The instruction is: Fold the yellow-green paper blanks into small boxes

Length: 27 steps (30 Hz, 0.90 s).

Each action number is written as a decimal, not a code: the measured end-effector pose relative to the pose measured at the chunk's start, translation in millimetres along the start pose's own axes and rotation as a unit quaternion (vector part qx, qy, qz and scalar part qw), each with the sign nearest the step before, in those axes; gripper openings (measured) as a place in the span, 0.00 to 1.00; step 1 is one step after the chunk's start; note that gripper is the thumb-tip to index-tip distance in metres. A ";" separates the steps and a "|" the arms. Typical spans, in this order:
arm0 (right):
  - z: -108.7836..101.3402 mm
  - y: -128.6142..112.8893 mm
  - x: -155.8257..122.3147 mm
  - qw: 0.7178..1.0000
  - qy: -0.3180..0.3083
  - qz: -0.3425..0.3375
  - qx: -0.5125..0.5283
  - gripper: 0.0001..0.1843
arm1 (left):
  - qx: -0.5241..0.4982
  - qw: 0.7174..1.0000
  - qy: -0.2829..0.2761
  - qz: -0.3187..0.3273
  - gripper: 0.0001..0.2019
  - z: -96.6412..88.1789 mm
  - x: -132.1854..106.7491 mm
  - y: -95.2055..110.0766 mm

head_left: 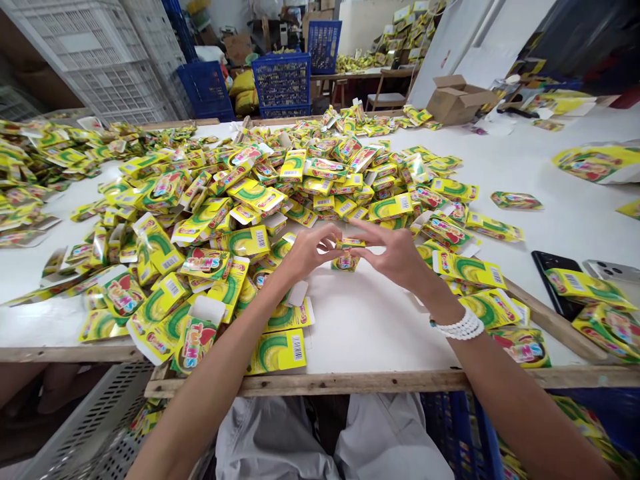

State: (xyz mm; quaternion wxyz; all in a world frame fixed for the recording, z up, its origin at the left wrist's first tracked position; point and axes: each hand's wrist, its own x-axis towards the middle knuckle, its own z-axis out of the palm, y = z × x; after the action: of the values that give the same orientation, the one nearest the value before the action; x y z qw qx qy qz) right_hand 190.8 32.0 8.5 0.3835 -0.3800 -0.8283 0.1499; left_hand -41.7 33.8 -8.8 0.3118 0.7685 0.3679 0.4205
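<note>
Between my two hands is a small yellow and green carton, held above the white tabletop. My left hand pinches its left end between thumb and curled fingers. At the other end, my right hand grips it with the thumb below and fingers over the top. A white beaded bracelet circles my right wrist. My fingers cover part of the carton, so I cannot tell whether its flaps are closed. Beyond my hands lies a large heap of similar cartons, some with white flaps sticking out.
Wooden strips edge the table. On the right lie a black phone and another phone, near loose cartons. An open cardboard box stands farther back. Blue crates and stacked white crates are behind the table.
</note>
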 end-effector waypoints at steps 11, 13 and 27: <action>-4.2 -7.0 2.8 0.991 -0.056 0.067 -0.105 0.07 | -0.016 1.000 0.020 0.010 0.16 7.9 1.3 10.9; -8.9 -10.1 5.5 0.987 -0.041 0.067 -0.137 0.11 | -0.025 0.996 0.084 -0.001 0.11 9.3 1.8 13.6; -99.6 -14.3 -12.5 0.908 0.209 0.117 0.344 0.14 | 0.420 0.850 0.052 -0.314 0.24 9.1 -13.5 20.4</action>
State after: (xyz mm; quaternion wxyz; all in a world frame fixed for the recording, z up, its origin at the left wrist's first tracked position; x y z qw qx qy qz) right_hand 263.3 8.9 75.5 0.6344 -0.3415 -0.5759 0.3862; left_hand -32.6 10.1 -2.5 0.0553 0.6469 0.7465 0.1454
